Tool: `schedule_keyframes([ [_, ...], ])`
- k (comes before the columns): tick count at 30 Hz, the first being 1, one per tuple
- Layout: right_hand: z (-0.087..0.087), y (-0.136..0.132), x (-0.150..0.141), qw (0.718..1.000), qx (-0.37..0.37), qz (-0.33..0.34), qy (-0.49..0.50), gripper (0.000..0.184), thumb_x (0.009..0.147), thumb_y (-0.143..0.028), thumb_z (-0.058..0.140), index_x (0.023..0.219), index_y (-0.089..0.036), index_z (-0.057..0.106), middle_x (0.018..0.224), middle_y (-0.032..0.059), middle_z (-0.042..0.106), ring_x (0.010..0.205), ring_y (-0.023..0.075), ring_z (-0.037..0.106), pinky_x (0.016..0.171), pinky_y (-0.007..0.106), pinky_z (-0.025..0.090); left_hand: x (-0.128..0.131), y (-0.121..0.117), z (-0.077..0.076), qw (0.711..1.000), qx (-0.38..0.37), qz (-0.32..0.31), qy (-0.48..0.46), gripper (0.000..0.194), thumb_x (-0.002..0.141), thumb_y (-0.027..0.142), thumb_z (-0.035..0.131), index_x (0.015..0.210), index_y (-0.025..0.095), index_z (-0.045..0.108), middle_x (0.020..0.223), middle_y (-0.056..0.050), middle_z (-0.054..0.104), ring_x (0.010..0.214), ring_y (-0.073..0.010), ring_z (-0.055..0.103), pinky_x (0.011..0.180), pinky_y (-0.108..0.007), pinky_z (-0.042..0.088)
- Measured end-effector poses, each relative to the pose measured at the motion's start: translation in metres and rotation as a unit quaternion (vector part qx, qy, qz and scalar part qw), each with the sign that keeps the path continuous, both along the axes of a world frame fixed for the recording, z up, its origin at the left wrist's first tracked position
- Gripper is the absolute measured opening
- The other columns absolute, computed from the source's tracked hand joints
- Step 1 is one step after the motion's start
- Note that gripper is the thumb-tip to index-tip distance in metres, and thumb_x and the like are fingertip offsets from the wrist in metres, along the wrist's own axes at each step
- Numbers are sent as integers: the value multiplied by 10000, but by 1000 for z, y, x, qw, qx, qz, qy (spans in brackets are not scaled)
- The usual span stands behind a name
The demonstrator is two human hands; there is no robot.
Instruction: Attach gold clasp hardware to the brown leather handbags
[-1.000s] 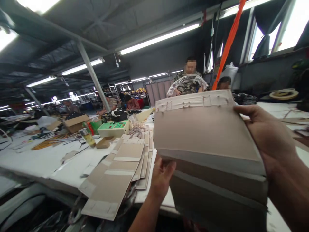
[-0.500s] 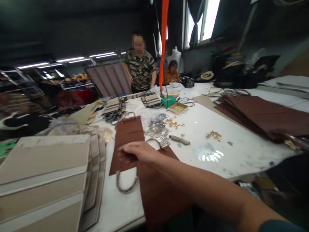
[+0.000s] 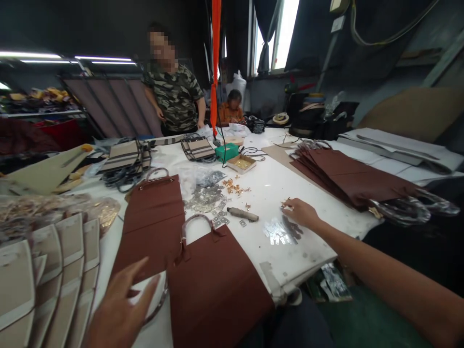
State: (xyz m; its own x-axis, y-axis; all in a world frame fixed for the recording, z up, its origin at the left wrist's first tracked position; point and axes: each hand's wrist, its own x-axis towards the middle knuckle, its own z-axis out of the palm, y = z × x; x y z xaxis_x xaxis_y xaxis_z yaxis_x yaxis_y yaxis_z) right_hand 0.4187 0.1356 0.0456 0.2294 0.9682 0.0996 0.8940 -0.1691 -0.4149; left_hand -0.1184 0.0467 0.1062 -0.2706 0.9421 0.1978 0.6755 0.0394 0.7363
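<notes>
Right hand (image 3: pixel 299 212): low over the bench (image 3: pixel 264 198), fingers bent and tips drawn inward at a small cluster of gold-coloured fittings (image 3: pixel 289 199); whether it grips one cannot be told, though the pinched posture suits pieces so small. Left hand (image 3: pixel 121 299): fingers spread and parted, nothing visibly grasped, beside a lower handle and over the near edge of the left brown panel (image 3: pixel 150 217); it may be there to steady the work, but contact is unclear. Brown panels, two: the left one flat, its upper handle toward the far side; the front brown panel (image 3: pixel 217 290) just beside it, near the wearer, with its arched handle (image 3: pixel 197 217) lying on the bench, which leaves the attachment ends exposed and apparently easy to get at. Loose metal, in sorted patches: silver-coloured plates (image 3: pixel 206 198) just beyond the arched handle, a further heap of gold-coloured pieces (image 3: pixel 234 186) next to them, shiny flat strips (image 3: pixel 279 234) near the right hand; the separation presumably keeps kinds from mixing. Wrapped tool (image 3: pixel 242 214), one: among the patches, likely central for reach. Shallow box (image 3: pixel 241 164), one, holding small yellowish parts, beside a green box (image 3: pixel 226 152). Stacks at the sides: brown pieces (image 3: pixel 348 174) at right, fanned, plastic-wrapped handles hanging outward; beige panels (image 3: pixel 68 270) at left, overlapping in a staggered row, so that each edge shows.
</notes>
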Motion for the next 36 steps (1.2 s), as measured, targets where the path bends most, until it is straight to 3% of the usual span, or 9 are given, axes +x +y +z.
schedule_keyframes([
  [4,-9,14,3,997,-25,1,-69,332,953,-406,557,1199,-282,744,1235,52,691,1073,226,642,817,313,443,48,10,-52,986,45,-97,125,478,819,544,620,1183,241,679,1264,-121,674,1169,-351,620,1066,-496,480],
  [7,-6,22,-1,993,-34,12,-113,330,978,-394,507,1162,-263,748,1223,69,686,1113,239,618,797,325,421,65,7,-67,975,60,-85,196,430,895,492,576,1205,211,676,1287,-149,641,1233,-358,564,1126,-501,416],
  [17,-8,43,3,970,-73,83,-215,390,1033,-385,392,1001,-236,751,1110,111,682,1016,256,633,664,341,356,73,11,-49,947,-3,-46,317,435,973,404,523,1335,178,603,1130,-133,618,1088,-310,569,937,-421,474],
  [21,1,46,5,990,14,33,-136,370,1023,-435,431,1048,-235,741,1186,122,680,979,262,639,661,366,391,67,-2,-46,971,8,11,241,367,960,401,548,1239,165,581,1124,-121,651,1084,-287,616,908,-380,481],
  [24,20,32,-19,992,110,-5,66,356,982,-479,498,991,-206,727,1074,136,717,884,252,671,699,370,473,63,-29,-44,976,-65,41,203,288,950,464,556,1098,221,603,1026,-72,700,972,-270,677,806,-363,488],
  [26,32,12,-54,954,116,21,275,387,956,-542,538,985,-191,698,968,121,733,798,241,699,681,359,535,63,-49,-43,972,-122,46,196,307,949,482,550,1128,240,609,1030,-61,722,959,-275,697,785,-369,490],
  [28,34,-14,-103,883,59,87,457,452,934,-616,565,1010,-181,667,949,115,739,751,239,720,632,351,572,66,-63,-44,971,-142,48,187,403,940,478,558,1259,233,585,1153,-93,723,1066,-306,691,860,-408,502],
  [32,12,-57,-204,758,-113,201,610,467,920,-648,592,995,-188,621,808,53,712,612,191,706,509,273,530,75,-68,-56,992,-118,48,-13,723,851,486,695,1464,193,448,1327,-161,673,1209,-335,657,993,-450,509],
  [36,-14,-69,-248,743,-149,239,607,504,878,-671,623,991,-179,617,710,-8,657,546,158,683,465,226,485,76,-45,-70,944,-99,24,-315,798,795,439,793,1457,167,440,1179,-152,748,1057,-292,732,946,-421,562],
])
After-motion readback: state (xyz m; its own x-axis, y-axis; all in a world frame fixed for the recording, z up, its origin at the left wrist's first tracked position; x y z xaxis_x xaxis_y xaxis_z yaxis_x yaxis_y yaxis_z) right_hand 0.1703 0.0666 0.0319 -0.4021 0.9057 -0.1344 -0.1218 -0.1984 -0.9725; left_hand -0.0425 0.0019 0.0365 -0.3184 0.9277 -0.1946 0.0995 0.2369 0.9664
